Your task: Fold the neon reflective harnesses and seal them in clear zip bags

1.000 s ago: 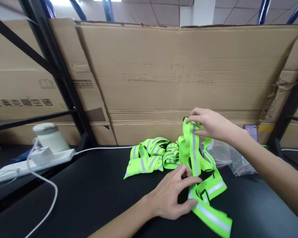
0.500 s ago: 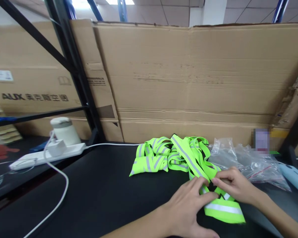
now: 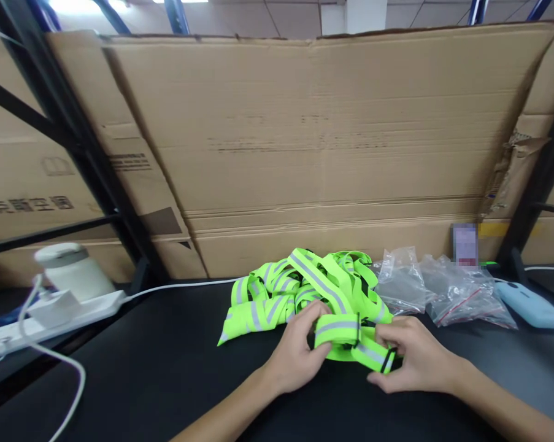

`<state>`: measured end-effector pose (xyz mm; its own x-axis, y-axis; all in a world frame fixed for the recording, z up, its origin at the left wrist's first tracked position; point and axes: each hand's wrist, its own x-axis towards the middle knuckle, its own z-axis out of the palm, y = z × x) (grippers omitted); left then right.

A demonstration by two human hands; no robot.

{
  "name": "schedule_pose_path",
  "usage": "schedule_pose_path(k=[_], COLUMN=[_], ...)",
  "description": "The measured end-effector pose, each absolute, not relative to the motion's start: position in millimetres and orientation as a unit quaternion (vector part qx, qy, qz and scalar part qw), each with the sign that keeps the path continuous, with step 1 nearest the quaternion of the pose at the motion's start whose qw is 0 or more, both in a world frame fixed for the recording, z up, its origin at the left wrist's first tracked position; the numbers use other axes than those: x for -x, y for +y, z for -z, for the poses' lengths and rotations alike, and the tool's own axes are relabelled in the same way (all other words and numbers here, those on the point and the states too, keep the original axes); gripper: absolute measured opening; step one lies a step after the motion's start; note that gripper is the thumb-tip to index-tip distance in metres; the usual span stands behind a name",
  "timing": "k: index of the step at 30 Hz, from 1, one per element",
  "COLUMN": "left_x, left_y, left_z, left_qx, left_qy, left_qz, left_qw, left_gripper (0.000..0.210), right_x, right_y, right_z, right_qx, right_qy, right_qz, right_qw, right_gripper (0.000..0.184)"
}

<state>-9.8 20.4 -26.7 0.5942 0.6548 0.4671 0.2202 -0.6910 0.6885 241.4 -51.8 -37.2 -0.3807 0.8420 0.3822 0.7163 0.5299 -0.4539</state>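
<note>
Neon-green, silver-striped fabric strap with black rectangular buckles: in front of tangled neon-green strap pile; left hand, right hand both pinching the strap. Risk: buckles may catch pile loops, causing twists.

The left hand and right hand grip a green reflective strap; more straps lie heaped behind; clear bags lie beside the heap.
</note>
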Motion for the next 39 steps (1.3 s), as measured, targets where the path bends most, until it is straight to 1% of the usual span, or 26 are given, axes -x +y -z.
schedule_pose_path(k=[3, 4, 6, 9, 12, 14, 17, 19, 22, 25, 27, 30, 34, 37, 39], left_x=[14, 15, 16, 17, 23, 32, 54, 68, 79, 79, 77, 75, 77, 82, 85], left_y=[27, 29, 30, 27, 23, 20, 13, 5, -9, -19, -21, -21, -23, -26, -27], left_z=[27, 27, 26, 22, 17, 16, 22, 27, 32, 30, 26, 22, 23, 27, 29], left_qx=[-0.813, -0.807, -0.791, -0.729, -0.656, -0.624, -0.591, -0.577, -0.549, -0.496, -0.474, -0.460, -0.416, -0.381, -0.372], left_qy=[0.281, 0.284, 0.298, 0.354, 0.401, 0.403, 0.391, 0.394, 0.408, 0.403, 0.394, 0.404, 0.472, 0.513, 0.520], left_qz=[-0.397, -0.405, -0.433, -0.505, -0.559, -0.580, -0.584, -0.555, -0.488, -0.476, -0.491, -0.511, -0.510, -0.505, -0.512], left_qw=[0.322, 0.323, 0.312, 0.296, 0.311, 0.335, 0.396, 0.451, 0.542, 0.605, 0.615, 0.604, 0.586, 0.580, 0.573], left_gripper=[0.012, 0.016, 0.019, 0.014, 0.030, 0.036, 0.040, 0.042, 0.042, 0.040, 0.040, 0.040, 0.046, 0.050, 0.053], right_x=[-247, -251, -258, -268, -279, -288, -302, -310, -315, -316, -316, -317, -318, -321, -325], right_y=[-53, -54, -53, -48, -47, -51, -66, -82, -103, -117, -121, -123, -126, -130, -133], right_z=[35, 34, 30, 23, 16, 12, 10, 13, 21, 32, 39, 49, 55, 57, 59], right_qx=[0.467, 0.462, 0.450, 0.414, 0.371, 0.359, 0.397, 0.449, 0.518, 0.567, 0.575, 0.581, 0.591, 0.596, 0.602], right_qy=[-0.800, -0.785, -0.743, -0.686, -0.670, -0.675, -0.679, -0.671, -0.677, -0.690, -0.698, -0.714, -0.727, -0.726, -0.721], right_qz=[-0.134, -0.157, -0.217, -0.311, -0.362, -0.379, -0.377, -0.355, -0.308, -0.253, -0.231, -0.196, -0.153, -0.141, -0.143], right_qw=[0.352, 0.381, 0.446, 0.511, 0.531, 0.521, 0.489, 0.471, 0.423, 0.372, 0.359, 0.338, 0.314, 0.314, 0.312], right_gripper=[0.010, 0.006, 0.007, 0.011, 0.017, 0.022, 0.020, 0.017, 0.020, 0.021, 0.028, 0.039, 0.051, 0.056, 0.055])
